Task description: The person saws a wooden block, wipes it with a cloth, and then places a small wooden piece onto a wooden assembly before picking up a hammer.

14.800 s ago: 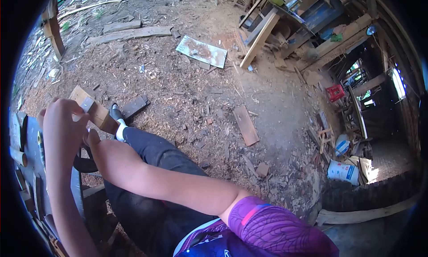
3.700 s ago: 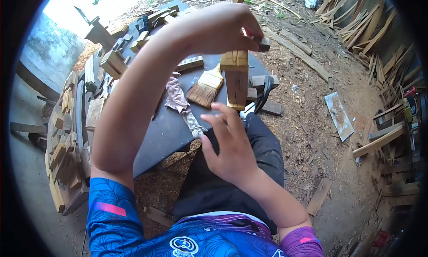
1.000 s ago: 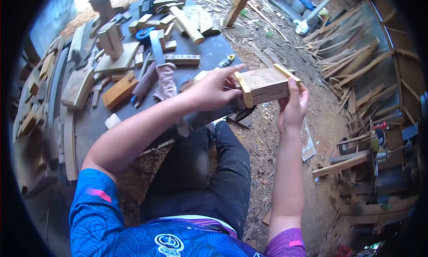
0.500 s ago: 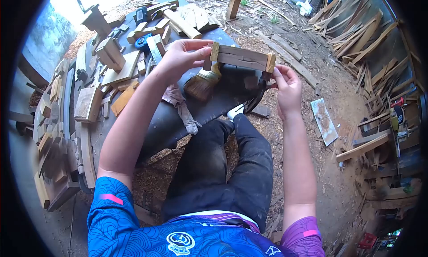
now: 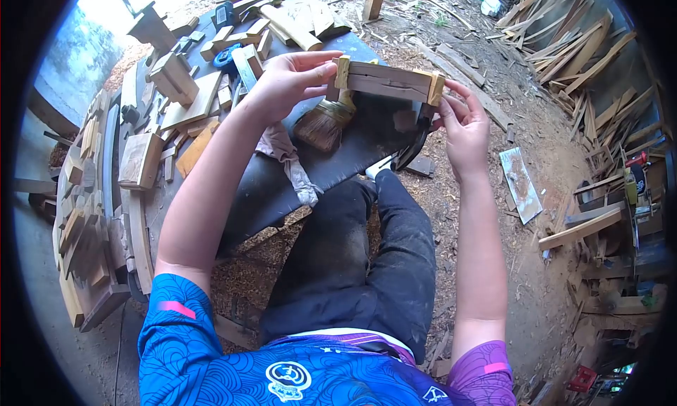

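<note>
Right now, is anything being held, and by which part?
A wooden piece with yellowish ends: the left grip has its left end, the right grip its right end.

Your left hand (image 5: 283, 89) is at the left end of the brown, rectangular wooden block (image 5: 388, 82), your right hand (image 5: 469, 127) at its right end, above the dark, flat surface (image 5: 257, 198). Nearer you, left of the block, the broad brown bristle brush (image 5: 321, 127) lies on the surface; the crumpled pale cloth (image 5: 290, 168) is left of that. Farther left is the upright brown wooden post (image 5: 175, 80). On the ground, right, lies the pale rectangular board (image 5: 520, 184).
</note>
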Demonstrator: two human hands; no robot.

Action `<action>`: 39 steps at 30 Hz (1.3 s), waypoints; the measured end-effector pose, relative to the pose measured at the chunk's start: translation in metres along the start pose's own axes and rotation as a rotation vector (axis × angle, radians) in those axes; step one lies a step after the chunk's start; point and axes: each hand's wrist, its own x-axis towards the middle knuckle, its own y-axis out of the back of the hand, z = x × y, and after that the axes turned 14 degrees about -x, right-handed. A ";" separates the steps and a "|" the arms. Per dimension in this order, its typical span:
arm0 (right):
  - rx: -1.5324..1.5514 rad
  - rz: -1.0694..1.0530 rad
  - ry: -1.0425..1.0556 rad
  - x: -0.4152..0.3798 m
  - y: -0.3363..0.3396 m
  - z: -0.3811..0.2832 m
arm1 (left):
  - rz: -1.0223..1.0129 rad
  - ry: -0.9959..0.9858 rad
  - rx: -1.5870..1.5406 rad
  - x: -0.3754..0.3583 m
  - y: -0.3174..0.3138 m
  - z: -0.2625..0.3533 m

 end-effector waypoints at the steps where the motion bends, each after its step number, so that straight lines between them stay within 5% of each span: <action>1: -0.011 -0.004 0.006 0.000 -0.002 -0.002 | 0.008 0.010 0.003 -0.001 0.000 0.001; 8: -0.169 -0.062 0.055 0.005 -0.004 -0.008 | -0.001 -0.006 -0.095 0.004 0.013 -0.006; 39: 0.003 -0.097 0.041 0.009 -0.009 -0.008 | 0.017 0.012 -0.208 0.010 0.025 -0.014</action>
